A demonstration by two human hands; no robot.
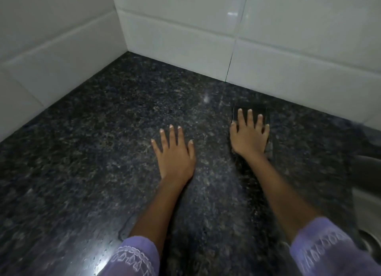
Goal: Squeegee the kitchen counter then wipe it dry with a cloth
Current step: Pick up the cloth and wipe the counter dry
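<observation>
The dark speckled granite counter (pixel 103 152) fills the view and runs into a corner of white tiled walls. My left hand (pixel 175 152) lies flat on the stone with fingers spread and nothing under it. My right hand (pixel 248 135) presses down on a dark, flat, roughly rectangular cloth (pixel 250 108) close to the back wall. Its fingers are spread over the cloth, and thumb and little finger sit at its edges. A greyish corner of the cloth (pixel 269 150) shows beside my wrist. The cloth is blurred. No squeegee is in view.
White tiled walls stand at the left (pixel 51 48) and at the back (pixel 268 38) and meet in a corner. At the right edge lies a grey metal sink (pixel 367 203) with a round drain. A wet glare shines on the counter near my left sleeve.
</observation>
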